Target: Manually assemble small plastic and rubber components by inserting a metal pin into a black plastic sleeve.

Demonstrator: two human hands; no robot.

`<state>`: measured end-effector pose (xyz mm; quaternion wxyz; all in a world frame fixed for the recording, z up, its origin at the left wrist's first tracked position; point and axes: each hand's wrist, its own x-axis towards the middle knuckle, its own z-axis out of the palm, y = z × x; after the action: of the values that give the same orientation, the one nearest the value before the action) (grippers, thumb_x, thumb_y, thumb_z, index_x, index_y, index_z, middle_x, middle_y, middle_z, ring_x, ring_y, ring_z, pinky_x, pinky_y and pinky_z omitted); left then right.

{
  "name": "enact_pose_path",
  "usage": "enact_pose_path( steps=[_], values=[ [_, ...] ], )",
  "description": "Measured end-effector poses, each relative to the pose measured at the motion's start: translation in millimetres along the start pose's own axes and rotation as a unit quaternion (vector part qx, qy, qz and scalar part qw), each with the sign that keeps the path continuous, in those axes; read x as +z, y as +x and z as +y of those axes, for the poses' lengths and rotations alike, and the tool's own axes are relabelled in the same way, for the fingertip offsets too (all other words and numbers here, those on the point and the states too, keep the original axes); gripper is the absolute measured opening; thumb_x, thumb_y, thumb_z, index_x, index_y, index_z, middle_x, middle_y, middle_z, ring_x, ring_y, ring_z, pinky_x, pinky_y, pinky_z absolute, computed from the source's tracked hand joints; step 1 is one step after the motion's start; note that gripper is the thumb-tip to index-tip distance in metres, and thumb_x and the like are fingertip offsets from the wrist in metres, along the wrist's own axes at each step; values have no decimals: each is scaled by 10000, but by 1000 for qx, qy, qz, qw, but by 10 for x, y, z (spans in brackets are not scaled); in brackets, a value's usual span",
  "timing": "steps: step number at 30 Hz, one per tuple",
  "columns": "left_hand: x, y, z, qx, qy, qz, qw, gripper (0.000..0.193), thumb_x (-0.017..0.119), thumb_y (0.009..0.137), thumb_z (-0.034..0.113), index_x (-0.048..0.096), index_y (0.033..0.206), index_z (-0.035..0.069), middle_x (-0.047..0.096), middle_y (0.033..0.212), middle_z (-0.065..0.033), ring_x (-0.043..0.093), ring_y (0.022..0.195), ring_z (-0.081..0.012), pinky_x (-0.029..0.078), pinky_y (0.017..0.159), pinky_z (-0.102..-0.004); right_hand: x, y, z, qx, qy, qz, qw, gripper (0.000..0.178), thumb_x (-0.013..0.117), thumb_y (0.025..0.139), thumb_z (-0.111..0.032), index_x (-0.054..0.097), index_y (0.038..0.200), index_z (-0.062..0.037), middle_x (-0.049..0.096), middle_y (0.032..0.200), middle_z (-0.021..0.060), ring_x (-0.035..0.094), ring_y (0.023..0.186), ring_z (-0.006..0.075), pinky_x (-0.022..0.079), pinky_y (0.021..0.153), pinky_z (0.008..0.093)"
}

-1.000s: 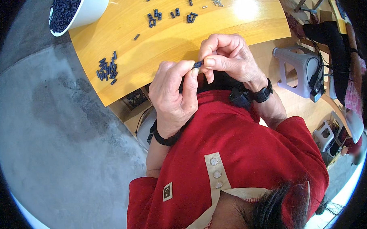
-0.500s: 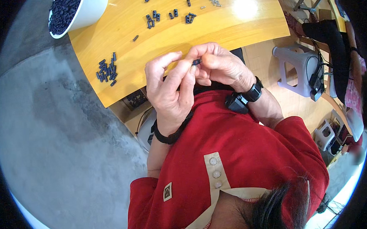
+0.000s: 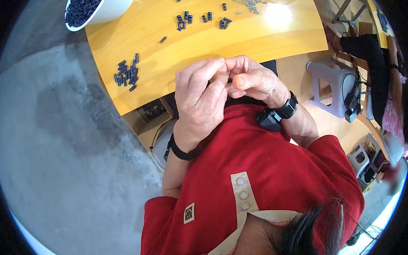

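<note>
A small black plastic part (image 3: pixel 230 80) is pinched between my two hands above the table's near edge, mostly hidden by the fingers. My left hand (image 3: pixel 197 98) is closed on it, with thumb and fingers bent together at its left end. From the other side my right hand (image 3: pixel 259 83) grips it between thumb and forefinger. On the table to the left lies a pile of black plastic pieces (image 3: pixel 129 72). Farther off are one lone black piece (image 3: pixel 163 39) and a loose group of short black pieces (image 3: pixel 185 18).
A white bucket (image 3: pixel 119 7) full of dark parts stands at the table's far left corner. Tiny silvery pieces (image 3: pixel 250 2) are scattered at the far side of the yellow wooden table (image 3: pixel 228 41). Right of the table stands a white plastic stool (image 3: pixel 330 89); another person's dark-clothed leg (image 3: pixel 367 54) is beyond it.
My left fingers have folded further over the black part, which shows less now. The hands are closer together. The whole view has shifted slightly, so the table things appear farther right.
</note>
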<state>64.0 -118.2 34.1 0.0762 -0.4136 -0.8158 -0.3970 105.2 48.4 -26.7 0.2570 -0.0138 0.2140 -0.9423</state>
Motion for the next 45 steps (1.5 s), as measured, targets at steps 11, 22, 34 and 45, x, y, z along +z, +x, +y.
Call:
enact_pose_path(
  steps=[11, 22, 34, 45],
  values=[
    [39, -9, -66, 7, -56, 34, 998, 261, 699, 703, -49, 669, 957, 5, 658, 1069, -93, 616, 985, -302, 499, 851, -386, 11, 45, 18, 20, 36, 3, 999, 305, 733, 864, -208, 611, 1033, 14, 537, 723, -20, 358, 530, 33, 253, 451, 195],
    [64, -4, -101, 18, -73, 56, 996, 242, 689, 683, -47, 656, 918, -1, 657, 1027, -87, 622, 948, -285, 479, 812, -373, 90, 79, 47, 1, 82, -2, 997, 305, 724, 865, -217, 581, 1014, 8, 499, 721, -22, 357, 532, 36, 263, 450, 188],
    [-41, -12, -56, -3, -90, 26, 996, 226, 724, 707, -71, 653, 910, 0, 675, 984, -106, 635, 932, -304, 517, 821, -370, 2, 39, 142, 32, 111, -53, 992, 508, 755, 846, -268, 537, 1197, 28, 483, 717, -17, 377, 563, 67, 304, 497, 214],
    [-37, 5, 1, 3, -51, -9, 999, 224, 727, 701, -46, 653, 903, 19, 668, 1009, -96, 632, 933, -291, 487, 820, -372, -49, 104, 191, 19, 94, -58, 994, 379, 771, 835, -274, 582, 1030, -10, 471, 697, -52, 341, 538, 37, 248, 458, 190]
  ],
)
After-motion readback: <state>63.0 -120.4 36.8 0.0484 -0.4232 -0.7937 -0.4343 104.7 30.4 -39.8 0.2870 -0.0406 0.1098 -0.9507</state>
